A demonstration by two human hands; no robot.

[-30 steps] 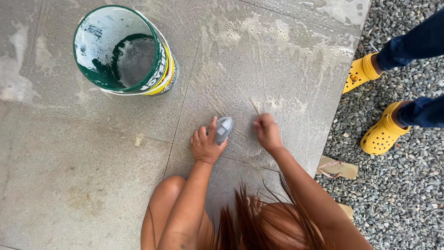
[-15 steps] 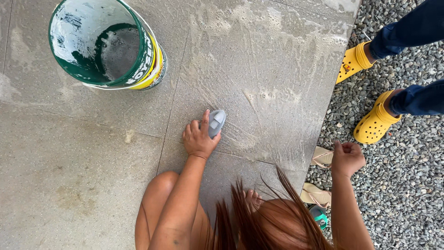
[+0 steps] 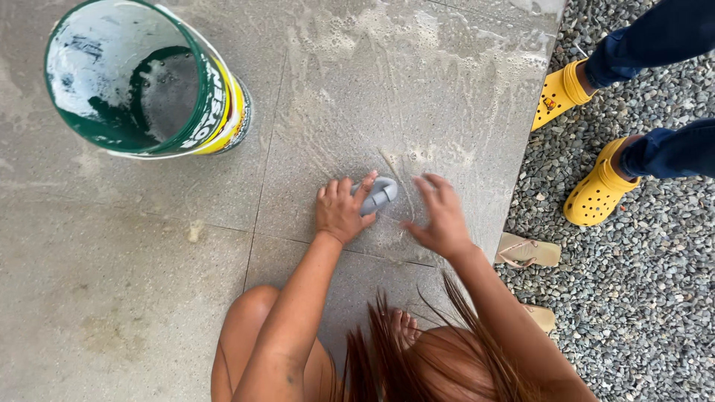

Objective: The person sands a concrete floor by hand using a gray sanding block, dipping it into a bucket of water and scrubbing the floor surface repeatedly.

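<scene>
The left hand (image 3: 341, 212) presses a small grey scrubbing brush (image 3: 378, 195) down on the wet concrete floor (image 3: 112, 298), fingers curled over the brush's handle in a closed grip. The right hand (image 3: 441, 217) hovers just beside the brush, fingers spread and slightly blurred, holding nothing; whether it touches the floor I cannot tell. The brush sits near the middle of a floor slab, close to a joint line.

As for progress, soapy foam covers the slab above and around the hands, reaching up to the far edge, which suggests that patch has been scrubbed (rinsing seems not yet done). The slabs lower left look dull and dry, with a few stains, and seem untouched.

A green bucket (image 3: 216, 112) with dark water inside stands on the floor at upper left. On the gravel (image 3: 633, 313) to the right, another person's yellow clogs (image 3: 596, 195) stand well apart, and tan sandals (image 3: 529, 251) lie near the slab's edge.
</scene>
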